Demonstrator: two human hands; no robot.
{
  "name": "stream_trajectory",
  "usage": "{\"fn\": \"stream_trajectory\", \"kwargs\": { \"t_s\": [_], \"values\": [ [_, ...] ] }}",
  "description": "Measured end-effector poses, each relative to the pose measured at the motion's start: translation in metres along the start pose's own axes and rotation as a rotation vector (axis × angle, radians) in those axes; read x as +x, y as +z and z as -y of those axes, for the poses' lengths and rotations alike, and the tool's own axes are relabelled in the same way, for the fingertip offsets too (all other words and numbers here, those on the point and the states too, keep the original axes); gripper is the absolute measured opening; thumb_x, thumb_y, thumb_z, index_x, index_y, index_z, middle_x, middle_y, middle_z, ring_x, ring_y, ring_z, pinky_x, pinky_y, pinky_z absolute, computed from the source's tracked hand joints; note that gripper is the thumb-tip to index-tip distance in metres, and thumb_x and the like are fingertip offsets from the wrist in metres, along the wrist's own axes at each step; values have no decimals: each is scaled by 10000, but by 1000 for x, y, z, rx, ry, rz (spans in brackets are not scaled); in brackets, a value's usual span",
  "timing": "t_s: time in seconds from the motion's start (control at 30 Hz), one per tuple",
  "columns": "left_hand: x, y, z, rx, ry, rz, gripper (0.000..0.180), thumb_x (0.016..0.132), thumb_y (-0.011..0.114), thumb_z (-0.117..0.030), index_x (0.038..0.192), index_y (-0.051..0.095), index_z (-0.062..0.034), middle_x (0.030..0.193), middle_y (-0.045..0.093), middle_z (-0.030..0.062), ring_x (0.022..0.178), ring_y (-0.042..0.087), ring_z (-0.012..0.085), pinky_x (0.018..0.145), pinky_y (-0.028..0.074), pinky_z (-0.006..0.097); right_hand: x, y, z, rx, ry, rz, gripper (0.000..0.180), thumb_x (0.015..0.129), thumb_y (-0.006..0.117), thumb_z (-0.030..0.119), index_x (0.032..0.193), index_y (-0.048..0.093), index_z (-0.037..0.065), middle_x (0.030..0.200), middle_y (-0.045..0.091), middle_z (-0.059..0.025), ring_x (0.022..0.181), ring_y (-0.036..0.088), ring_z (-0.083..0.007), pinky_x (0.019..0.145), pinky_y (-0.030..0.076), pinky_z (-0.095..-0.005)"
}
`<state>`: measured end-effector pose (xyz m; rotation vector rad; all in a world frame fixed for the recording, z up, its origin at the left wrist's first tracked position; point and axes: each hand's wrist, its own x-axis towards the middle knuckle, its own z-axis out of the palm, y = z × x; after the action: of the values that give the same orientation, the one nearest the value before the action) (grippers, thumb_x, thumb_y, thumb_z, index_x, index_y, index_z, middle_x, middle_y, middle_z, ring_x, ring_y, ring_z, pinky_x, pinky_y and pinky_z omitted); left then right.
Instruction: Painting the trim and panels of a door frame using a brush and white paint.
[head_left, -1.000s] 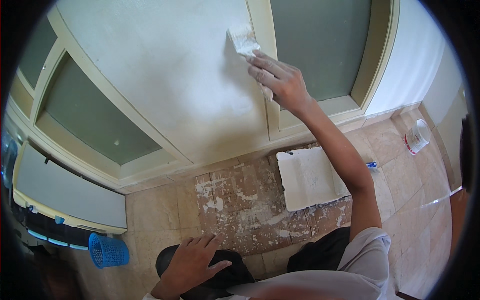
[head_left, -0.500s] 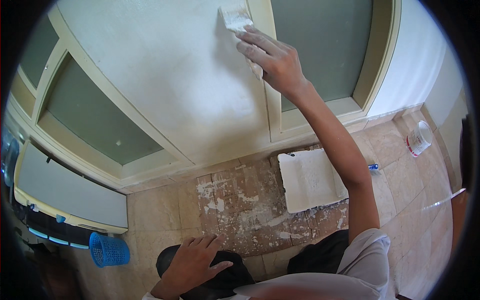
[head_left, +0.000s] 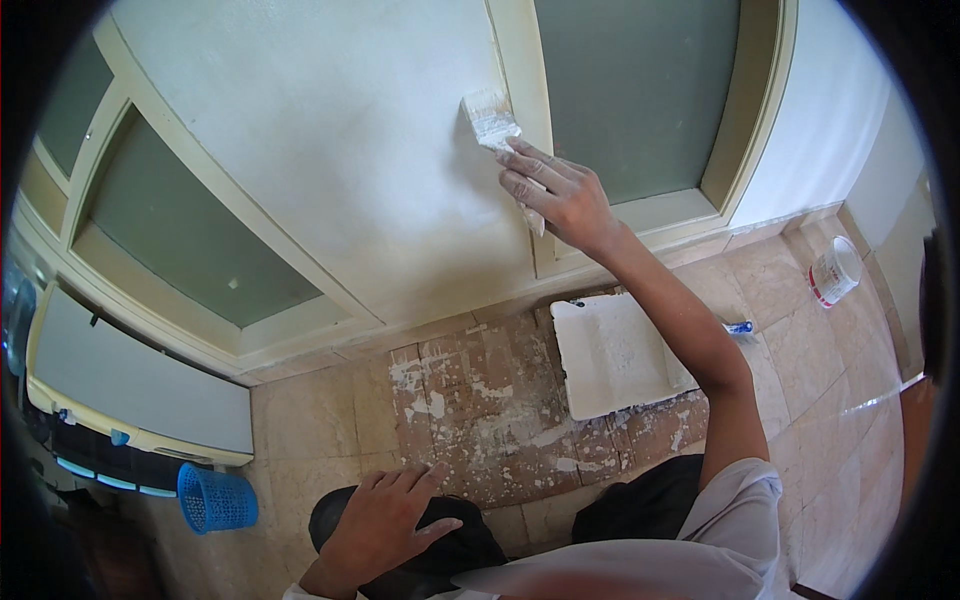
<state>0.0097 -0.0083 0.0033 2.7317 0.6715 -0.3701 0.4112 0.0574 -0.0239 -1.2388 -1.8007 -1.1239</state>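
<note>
right hand (head_left: 568,198), grip firm around paintbrush (head_left: 492,122) at white wall (head_left: 320,120); left hand (head_left: 385,522) loose over dark-clothed knee (head_left: 468,548)

The wide, flat paintbrush (head_left: 492,122) is slanting, its white-coated bristles pointing up and leftward, its pale, partly hidden handle running down to the right. The bristles are lying over the whitish wall panel (head_left: 310,130), near its right edge; the panel is looking yellower toward its foot.

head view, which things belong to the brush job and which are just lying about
Likely part of the job:
paintbrush, in the right hand
white wall panel behind it
white tray
blue handle beside the tray

Apparently just lying about:
blue basket
white tub, use unclear
</note>
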Motion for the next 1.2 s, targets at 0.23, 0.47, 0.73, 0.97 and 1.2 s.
{"fn": "stream_trajectory", "kwargs": {
  "t_s": [0.23, 0.47, 0.73, 0.97, 1.2],
  "values": [
    [-1, 2, -2, 85, 47, -41, 653, 877, 638, -472, 1326, 505, -17, 1200, 607, 162, 1073, 608, 316, 944, 444, 391, 33, -13, -4, 8, 8, -83, 280, 797, 649, 59, 1071, 671, 110, 1221, 654, -69, 1167, 622, -265, 829, 575, -369],
    [1, 1, -3, 29, -14, 7, 687, 855, 659, -506, 1356, 501, -62, 1269, 597, 181, 1135, 587, 362, 1002, 435, 432, 36, 0, -17, -25, 43, -166, 250, 803, 664, 77, 1051, 673, 104, 1204, 662, -64, 1162, 625, -259, 826, 580, -358],
    [1, 1, -1, 29, -5, 21, 678, 858, 652, -514, 1321, 518, -37, 1261, 597, 188, 1139, 586, 358, 1000, 434, 435, 2, 4, -4, -13, 57, -50, 285, 770, 689, 81, 1047, 640, 130, 1232, 641, -30, 1215, 586, -234, 772, 596, -325],
    [1, 1, -2, 15, -7, 30, 669, 861, 651, -511, 1304, 529, -24, 1253, 600, 195, 1134, 591, 359, 1000, 434, 435, 25, -6, 5, 33, 57, -106, 259, 788, 676, 60, 1043, 676, 110, 1200, 664, -55, 1158, 627, -250, 810, 587, -347],
    [1, 1, -3, 25, -11, 18, 668, 860, 654, -509, 1304, 530, -26, 1253, 602, 193, 1133, 591, 365, 999, 436, 432, 36, 5, -10, 7, 97, -183, 244, 795, 674, 61, 1033, 677, 113, 1208, 660, -58, 1163, 623, -253, 825, 582, -349]
  ]
}}
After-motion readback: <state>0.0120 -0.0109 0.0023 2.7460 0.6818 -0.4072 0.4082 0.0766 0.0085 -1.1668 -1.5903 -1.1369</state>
